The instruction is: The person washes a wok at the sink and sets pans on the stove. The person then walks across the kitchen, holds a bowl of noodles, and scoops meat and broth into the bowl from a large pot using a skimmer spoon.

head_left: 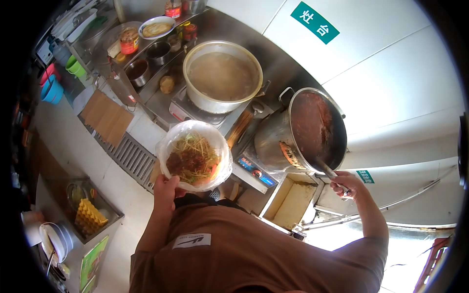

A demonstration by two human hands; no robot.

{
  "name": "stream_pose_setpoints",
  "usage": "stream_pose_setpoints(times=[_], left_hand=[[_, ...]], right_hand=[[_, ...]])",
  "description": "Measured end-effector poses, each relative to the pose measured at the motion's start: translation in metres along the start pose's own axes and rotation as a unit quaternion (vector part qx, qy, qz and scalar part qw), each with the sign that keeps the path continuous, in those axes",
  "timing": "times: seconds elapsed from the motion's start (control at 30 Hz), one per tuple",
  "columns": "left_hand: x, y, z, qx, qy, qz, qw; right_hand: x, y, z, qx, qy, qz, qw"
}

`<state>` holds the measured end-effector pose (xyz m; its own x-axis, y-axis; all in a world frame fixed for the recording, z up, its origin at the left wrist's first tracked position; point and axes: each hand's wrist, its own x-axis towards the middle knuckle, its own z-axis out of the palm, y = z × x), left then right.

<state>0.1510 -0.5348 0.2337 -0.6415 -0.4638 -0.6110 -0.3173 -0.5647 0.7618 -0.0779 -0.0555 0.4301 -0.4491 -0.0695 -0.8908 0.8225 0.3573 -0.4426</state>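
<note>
My left hand (168, 191) grips the near rim of a bowl (225, 168) lined with clear plastic. Inside the bowl lie pale shreds (198, 149) topped with dark red sauce. My right hand (348, 186) is closed on the metal handle of a ladle (326, 169), whose lower end is hidden in the tall steel pot (273, 141). Reddish-brown liquid (310, 122) fills part of that pot. Behind the bowl, a wide pot (188, 88) of cloudy liquid stands on a burner.
A blue-lit cooker panel (257, 173) sits below the tall pot. Small steel pots (138, 73), a red-lidded jar (129, 41) and a plate (157, 28) stand at the back left. A wooden board (106, 117) is at left, an empty-looking tray (289, 201) near my body.
</note>
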Motion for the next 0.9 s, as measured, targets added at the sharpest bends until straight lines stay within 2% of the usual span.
stream_pose_setpoints(times=[0.1,0.13,0.2,0.23,0.3,0.43,0.57,0.63,0.7,0.77,0.9], left_hand=[[0.002,0.004,0.006,0.003,-0.007,0.001,1.0],[0.003,0.005,0.007,0.008,-0.005,0.001,1.0],[0.005,0.005,0.009,0.014,-0.007,0.004,1.0],[0.006,0.005,0.009,0.009,-0.008,0.005,1.0],[0.007,0.005,0.011,0.004,-0.012,0.009,1.0],[0.011,0.002,0.009,0.018,-0.023,0.001,1.0],[0.014,0.001,0.008,0.04,-0.024,-0.011,0.999],[0.01,0.005,0.011,0.026,-0.019,-0.008,0.999],[0.01,0.006,0.012,0.011,-0.014,-0.006,1.0],[0.012,0.003,0.009,0.021,-0.009,-0.005,1.0],[0.011,0.0,0.006,0.011,-0.008,0.0,1.0]], right_hand=[[-0.002,0.02,0.009,0.126,-0.016,-0.038,0.991],[-0.002,0.025,0.011,0.129,-0.014,-0.04,0.991],[0.004,0.036,0.014,0.24,-0.063,-0.059,0.967],[0.006,0.041,0.018,0.243,-0.062,-0.062,0.966],[0.01,0.049,0.024,0.383,-0.114,-0.039,0.916],[0.021,0.065,0.023,0.474,-0.157,-0.051,0.865],[0.021,0.066,0.023,0.46,-0.146,-0.052,0.874],[0.012,0.058,0.027,0.376,-0.043,-0.061,0.924],[0.004,0.052,0.027,0.347,-0.039,-0.045,0.936],[-0.001,0.044,0.035,0.274,0.031,-0.056,0.96],[0.003,0.04,0.033,0.221,0.049,-0.079,0.971]])
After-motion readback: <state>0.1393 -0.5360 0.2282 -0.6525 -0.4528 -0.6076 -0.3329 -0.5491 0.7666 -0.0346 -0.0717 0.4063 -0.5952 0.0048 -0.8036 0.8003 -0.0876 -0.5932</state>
